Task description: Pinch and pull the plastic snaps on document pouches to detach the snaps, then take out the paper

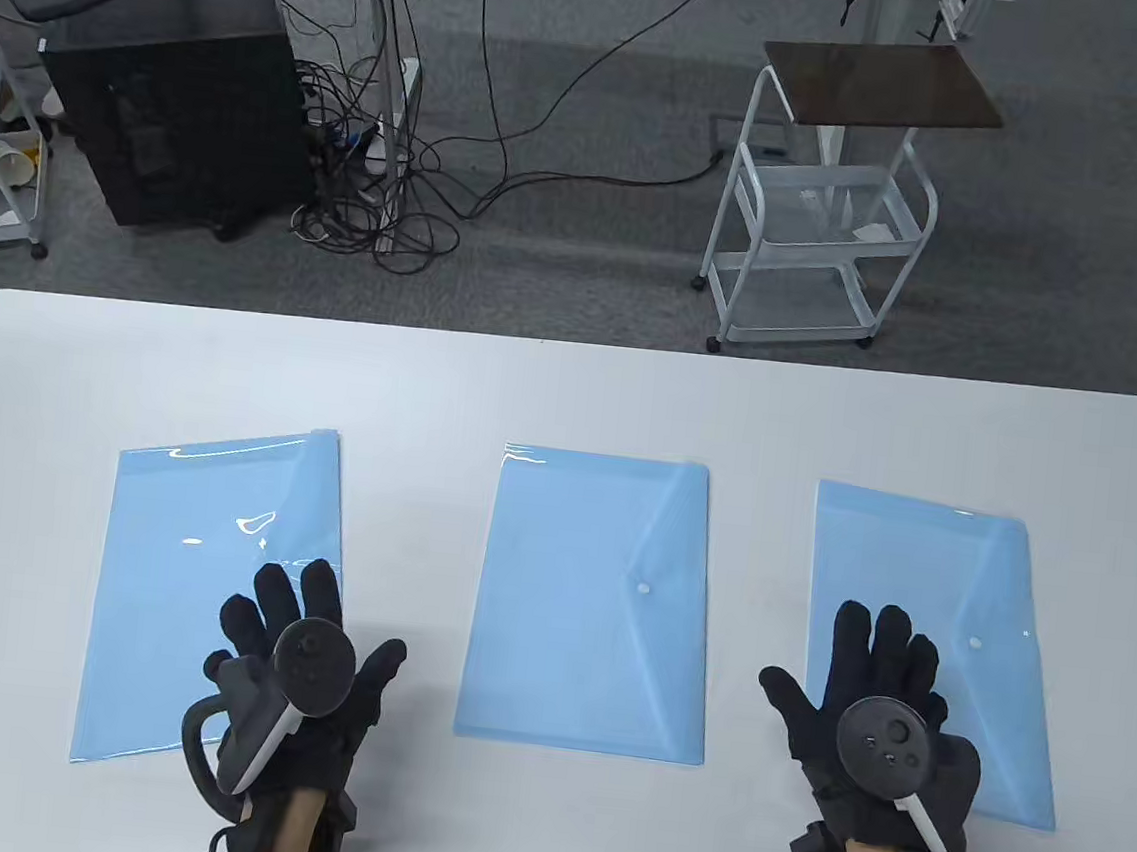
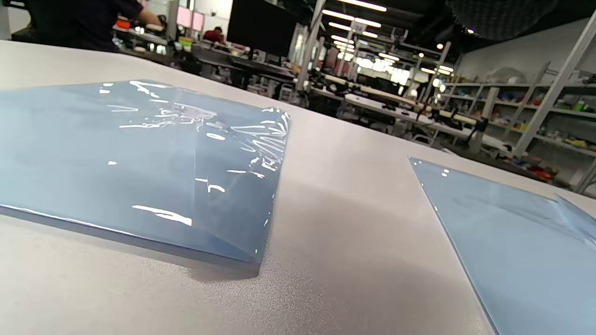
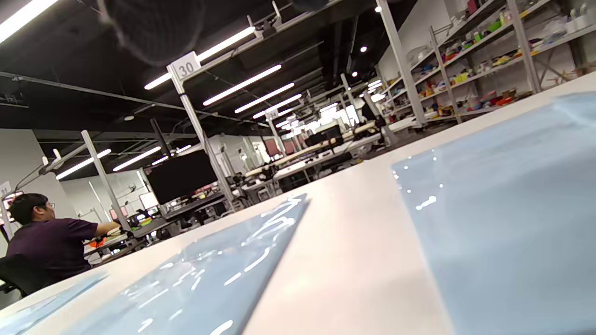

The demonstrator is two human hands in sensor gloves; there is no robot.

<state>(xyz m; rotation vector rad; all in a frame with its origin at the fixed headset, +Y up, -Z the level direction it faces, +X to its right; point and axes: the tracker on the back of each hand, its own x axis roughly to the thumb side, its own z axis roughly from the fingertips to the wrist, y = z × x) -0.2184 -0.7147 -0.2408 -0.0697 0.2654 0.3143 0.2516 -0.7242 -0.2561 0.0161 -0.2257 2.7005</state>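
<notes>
Three light blue document pouches lie side by side on the white table (image 1: 571,396): a left pouch (image 1: 205,552), a middle pouch (image 1: 589,629) and a right pouch (image 1: 1005,589). White snaps show on the middle pouch (image 1: 643,588) and on the right pouch (image 1: 975,644). My left hand (image 1: 348,626) lies spread and flat over the left pouch's near right corner, hiding any snap there. My right hand (image 1: 836,673) is spread over the right pouch's near left part. Neither hand holds anything. The left wrist view shows the left pouch (image 2: 139,163) slightly bulged. No paper is outside a pouch.
Beyond the table's far edge (image 1: 576,346) stand a white trolley (image 1: 819,219), a black computer tower (image 1: 178,97) and tangled cables (image 1: 390,188) on the floor. A seated person (image 3: 46,242) is far off in the right wrist view. Bare table strips separate the pouches.
</notes>
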